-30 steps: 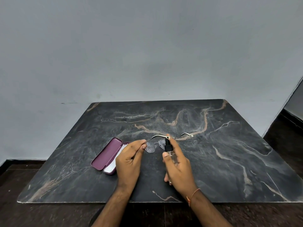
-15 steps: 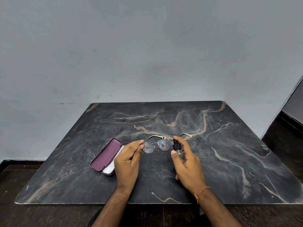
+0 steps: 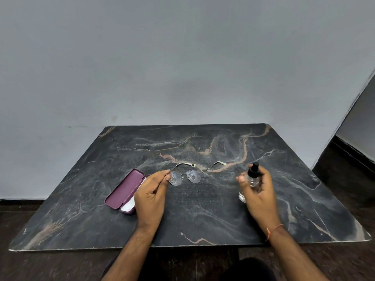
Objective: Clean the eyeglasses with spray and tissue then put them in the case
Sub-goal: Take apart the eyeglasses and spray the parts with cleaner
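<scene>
case (image 3: 126, 191) open near table's (image 3: 304, 209) left front edge, tissue inside | left hand (image 3: 151, 192) pinching wet eyeglasses (image 3: 185, 176) mid-table by temple hinge | right hand (image 3: 258, 189) clasping spray bottle (image 3: 251, 180) | risk: one-point hold twisting frame, dropping glasses

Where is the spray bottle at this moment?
In the head view, the spray bottle is in the right hand, right of the eyeglasses that the left hand holds.
</scene>
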Demonstrator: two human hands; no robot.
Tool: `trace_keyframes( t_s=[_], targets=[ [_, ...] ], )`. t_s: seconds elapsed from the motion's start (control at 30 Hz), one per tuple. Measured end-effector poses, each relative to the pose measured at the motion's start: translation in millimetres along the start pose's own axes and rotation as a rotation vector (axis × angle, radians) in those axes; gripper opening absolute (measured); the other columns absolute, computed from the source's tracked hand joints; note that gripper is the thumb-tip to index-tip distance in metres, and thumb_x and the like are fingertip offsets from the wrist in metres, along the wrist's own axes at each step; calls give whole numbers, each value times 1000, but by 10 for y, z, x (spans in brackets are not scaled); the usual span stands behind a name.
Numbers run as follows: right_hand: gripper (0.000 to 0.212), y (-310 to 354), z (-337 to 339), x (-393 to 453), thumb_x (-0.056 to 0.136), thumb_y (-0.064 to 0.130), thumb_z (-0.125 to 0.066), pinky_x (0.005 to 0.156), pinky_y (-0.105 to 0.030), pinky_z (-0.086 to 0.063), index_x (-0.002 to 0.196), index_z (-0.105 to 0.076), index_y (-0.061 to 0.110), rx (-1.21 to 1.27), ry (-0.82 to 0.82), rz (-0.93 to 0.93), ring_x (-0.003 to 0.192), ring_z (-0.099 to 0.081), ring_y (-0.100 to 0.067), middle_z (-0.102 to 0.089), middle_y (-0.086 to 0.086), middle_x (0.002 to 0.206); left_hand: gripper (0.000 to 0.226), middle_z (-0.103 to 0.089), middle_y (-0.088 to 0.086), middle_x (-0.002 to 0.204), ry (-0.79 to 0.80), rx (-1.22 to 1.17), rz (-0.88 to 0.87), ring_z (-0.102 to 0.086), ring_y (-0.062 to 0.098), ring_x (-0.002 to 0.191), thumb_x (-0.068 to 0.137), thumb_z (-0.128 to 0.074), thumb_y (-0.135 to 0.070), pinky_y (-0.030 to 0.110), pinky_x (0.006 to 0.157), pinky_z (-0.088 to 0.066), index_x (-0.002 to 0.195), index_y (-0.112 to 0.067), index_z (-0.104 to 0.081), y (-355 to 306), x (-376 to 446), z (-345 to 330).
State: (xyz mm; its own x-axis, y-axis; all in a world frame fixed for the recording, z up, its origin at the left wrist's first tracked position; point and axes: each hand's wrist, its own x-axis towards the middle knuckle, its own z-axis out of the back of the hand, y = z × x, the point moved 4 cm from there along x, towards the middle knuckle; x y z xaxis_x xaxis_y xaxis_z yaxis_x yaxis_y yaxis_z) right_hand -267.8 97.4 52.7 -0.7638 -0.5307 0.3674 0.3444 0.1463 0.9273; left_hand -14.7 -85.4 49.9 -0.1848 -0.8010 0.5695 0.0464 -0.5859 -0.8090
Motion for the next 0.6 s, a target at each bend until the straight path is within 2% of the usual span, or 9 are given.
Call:
trace_keyframes(
  t_s=[0.07,0.1,0.17,0.23,0.3,0.37,0.43,0.5,0.6],
  targets=[
    [38,-71,40,32,95,26,-76,107,-50,-54,126,-57,38,-11,3,-44,112,-70,-15,-75,3,116,20,-82,-8,115,-1,3,-1,-77,11,113,100,-75,-12,32,100,-61,118,-13,-84,-6,0,1],
    [38,-89,37,27,95,26,-76,107,-52,-54,124,-57,39,-2,19,-52,114,-70,-18,-75,5,116,19,-82,-8,115,0,5,0,-77,11,113,100,-75,-12,31,100,-61,118,-13,-84,-7,-1,0],
    [43,-91,9,6,93,26,-79,107,-46,-54,125,-56,42,-5,58,-61,121,-68,-19,-74,9,122,19,-82,-8,115,2,15,-1,-76,10,112,101,-75,-13,28,100,-60,118,-13,-84,-13,-5,-4],
    [61,-62,-11,-31,89,31,-83,114,-39,-47,139,-50,42,-111,80,-51,134,-59,-11,-63,14,143,20,-82,-9,116,3,25,-3,-76,8,113,101,-75,-13,24,100,-58,119,-13,-84,-27,-10,-6],
    [82,-8,31,-78,87,37,-85,119,-34,-37,155,-39,32,-238,-12,-2,148,-41,-8,-42,11,161,20,-81,-9,116,-1,31,-8,-75,7,113,101,-75,-13,22,100,-57,119,-14,-83,-32,-14,-4],
    [75,121,88,-193,93,37,-79,118,-31,-34,156,-41,21,-331,-186,144,148,-36,-14,-38,4,158,20,-81,-10,116,-1,34,-17,-75,6,112,101,-75,-12,22,100,-57,119,-14,-84,-32,-17,-4],
    [46,239,107,-354,98,36,-69,105,-29,-44,140,-57,20,-367,-275,257,125,-54,-20,-56,1,135,20,-81,-10,115,4,44,-33,-75,5,111,101,-74,-12,23,99,-58,119,-15,-83,-38,-22,-8],
    [23,284,65,-433,102,49,-56,74,-32,-51,111,-71,33,-302,-184,160,83,-65,-19,-69,3,96,20,-81,-10,116,15,49,-47,-75,5,112,101,-74,-12,26,100,-58,119,-15,-83,-43,-16,-14],
    [58,220,-104,-437,101,71,-46,47,-30,-38,98,-79,22,38,60,-426,50,-50,-14,-60,-3,67,20,-81,-10,117,49,60,-70,-75,8,113,102,-73,-11,32,100,-59,118,-14,-83,-52,-29,-25]
  ],
)
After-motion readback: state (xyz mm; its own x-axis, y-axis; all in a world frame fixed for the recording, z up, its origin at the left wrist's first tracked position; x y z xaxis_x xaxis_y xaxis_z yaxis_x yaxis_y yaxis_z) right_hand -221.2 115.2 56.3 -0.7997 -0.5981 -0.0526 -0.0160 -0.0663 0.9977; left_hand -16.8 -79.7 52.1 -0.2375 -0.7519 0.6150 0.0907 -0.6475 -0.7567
